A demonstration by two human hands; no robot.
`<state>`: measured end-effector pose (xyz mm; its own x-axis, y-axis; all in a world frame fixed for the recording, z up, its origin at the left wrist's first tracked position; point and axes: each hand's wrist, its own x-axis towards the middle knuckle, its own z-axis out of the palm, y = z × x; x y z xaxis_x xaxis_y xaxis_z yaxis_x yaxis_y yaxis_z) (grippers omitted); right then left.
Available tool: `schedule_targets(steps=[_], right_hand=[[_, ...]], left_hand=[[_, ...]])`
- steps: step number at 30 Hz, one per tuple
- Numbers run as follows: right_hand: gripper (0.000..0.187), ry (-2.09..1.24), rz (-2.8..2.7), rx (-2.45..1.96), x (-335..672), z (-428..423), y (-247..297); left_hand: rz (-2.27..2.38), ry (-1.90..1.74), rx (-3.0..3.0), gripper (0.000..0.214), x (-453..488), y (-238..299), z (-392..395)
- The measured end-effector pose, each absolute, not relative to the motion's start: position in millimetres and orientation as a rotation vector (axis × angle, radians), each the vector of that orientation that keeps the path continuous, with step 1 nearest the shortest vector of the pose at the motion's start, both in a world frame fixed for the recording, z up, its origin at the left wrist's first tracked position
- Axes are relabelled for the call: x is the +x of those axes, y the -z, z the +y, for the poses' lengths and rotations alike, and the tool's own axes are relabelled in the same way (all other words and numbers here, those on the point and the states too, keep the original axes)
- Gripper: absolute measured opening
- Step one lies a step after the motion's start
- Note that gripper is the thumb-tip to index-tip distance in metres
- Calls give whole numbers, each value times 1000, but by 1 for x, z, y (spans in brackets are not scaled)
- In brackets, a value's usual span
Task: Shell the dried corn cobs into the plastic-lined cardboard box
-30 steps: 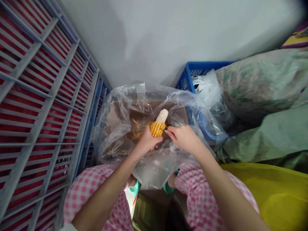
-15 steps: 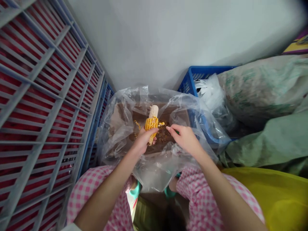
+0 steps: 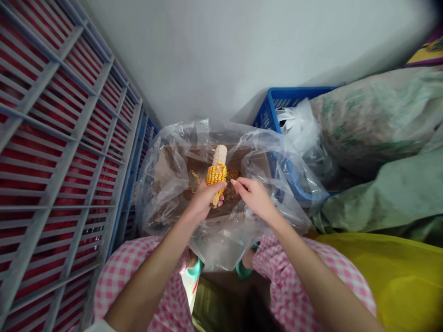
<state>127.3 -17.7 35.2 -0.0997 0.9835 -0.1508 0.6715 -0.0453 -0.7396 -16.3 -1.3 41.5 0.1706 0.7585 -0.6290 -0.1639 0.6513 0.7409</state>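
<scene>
My left hand (image 3: 206, 196) is closed around the lower part of a corn cob (image 3: 217, 173), held tilted with its top pointing away from me. The cob's upper end is stripped pale, while yellow kernels cover its middle. My right hand (image 3: 252, 193) pinches a thin dark tool whose tip reaches the cob's right side; its exact kind is too small to make out. Below both hands lies a cardboard box (image 3: 173, 168) lined with a clear plastic bag (image 3: 221, 242). Loose kernels and bits (image 3: 195, 176) lie inside it.
Stacked slatted crates (image 3: 65, 138) with red contents rise on the left. On the right, a blue basket (image 3: 268, 113) holds white plastic bags (image 3: 301, 127) beside a large woven sack (image 3: 377, 115). Yellow material (image 3: 398, 272) lies at lower right. A pale wall (image 3: 207, 55) stands behind.
My right hand has moved left, bringing the tool to the cob. Yellow kernels that hung beside the cob no longer show there. My left hand keeps its hold, and the view has shifted slightly.
</scene>
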Motion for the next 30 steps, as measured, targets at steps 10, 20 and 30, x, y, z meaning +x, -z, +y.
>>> schedule_targets(steps=[10,20,30], right_hand=[[32,-901,-1969,-1829,131,-23,-38],[36,-1095,-1798,-1704,134,-26,-34],[43,-1542,-1166,-1396,115,-26,-6]], left_hand=[[1248,-592,747,28,-20,-33,-5],[1271,-481,883,28,-24,-38,-4],[1136,-593,597,28,-32,-45,0]])
